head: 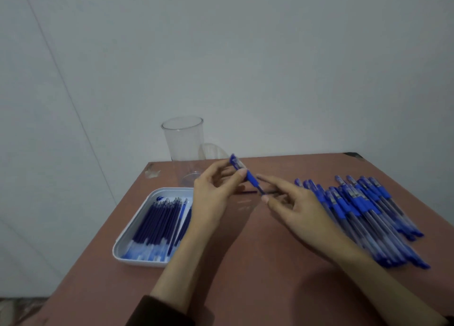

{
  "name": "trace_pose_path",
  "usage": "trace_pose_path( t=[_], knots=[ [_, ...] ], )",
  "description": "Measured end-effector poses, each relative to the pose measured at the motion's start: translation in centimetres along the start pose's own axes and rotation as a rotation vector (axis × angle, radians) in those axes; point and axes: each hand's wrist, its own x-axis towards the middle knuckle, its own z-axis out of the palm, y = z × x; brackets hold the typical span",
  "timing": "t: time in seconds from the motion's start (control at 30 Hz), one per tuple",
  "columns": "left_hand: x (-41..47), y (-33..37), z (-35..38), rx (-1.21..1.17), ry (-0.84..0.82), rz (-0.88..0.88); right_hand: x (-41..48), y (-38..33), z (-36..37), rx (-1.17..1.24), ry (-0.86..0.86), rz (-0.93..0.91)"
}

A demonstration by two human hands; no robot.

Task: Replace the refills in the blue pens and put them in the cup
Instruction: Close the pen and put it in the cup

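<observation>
Holding a slim blue pen (248, 176) with a clear barrel above the reddish-brown desk (258, 264), the left hand (216, 195) has its fingers (242, 172) curled, thumb and fingertips clamped on the upper part of the barrel. The pen slants, capped end up and away, tip end down toward the right hand (297, 210). There the thumb and forefinger close together on the tip end, while the other fingers lie loosely spread. A thin dark line shows just under the tip, and motion blur keeps me from telling what it is

At the far left of the desk stands a tall clear plastic cup (183, 144), upright, near the wall, with no pen in it. Just in front of it, at the desk's left edge, sits a white rectangular tray (132, 230) holding a row of dark blue refills (157, 222) laid side by side; the left wrist crosses over its right rim. To the right of the right hand lies a loose pile of blue capped pens (368, 212), overlapping one another, well apart from the cup. A dark brown sleeve (159, 311) covers the left forearm at the bottom edge
</observation>
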Motion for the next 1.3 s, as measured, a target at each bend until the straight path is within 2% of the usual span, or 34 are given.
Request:
trace_pose_path(
  t=[0.1,0.27,0.37,0.43,0.6,0.83,1.07,1.3],
  knots=[
    [1.6,3.0,-1.9,-0.019,0.153,0.122,0.0,0.7,0.0,-0.109,0.008,-0.008],
    [6.1,10.9,-5.1,0.264,0.304,0.544,-0.1,0.6,0.1,-0.113,0.051,-0.06],
    [8.6,13.0,-5.6,0.465,0.328,0.644,-0.2,0.6,0.2,-0.122,0.049,-0.075],
    [9.9,12.6,-5.4,0.606,0.288,0.603,-0.2,0.6,0.2,-0.129,0.048,-0.075],
    [11.5,9.4,-5.5,1.006,0.123,0.318,-0.2,0.9,0.1,-0.178,0.044,-0.084],
    [12.3,9.9,-5.2,1.24,-0.081,0.117,-0.1,1.3,0.0,-0.191,0.056,-0.076],
    [12.6,10.5,-4.9,1.292,-0.141,0.021,0.0,1.3,0.1,-0.188,0.063,-0.079],
    [11.7,10.9,-4.7,1.306,-0.116,0.099,0.2,1.6,-0.1,-0.236,0.076,-0.087]
  ],
)
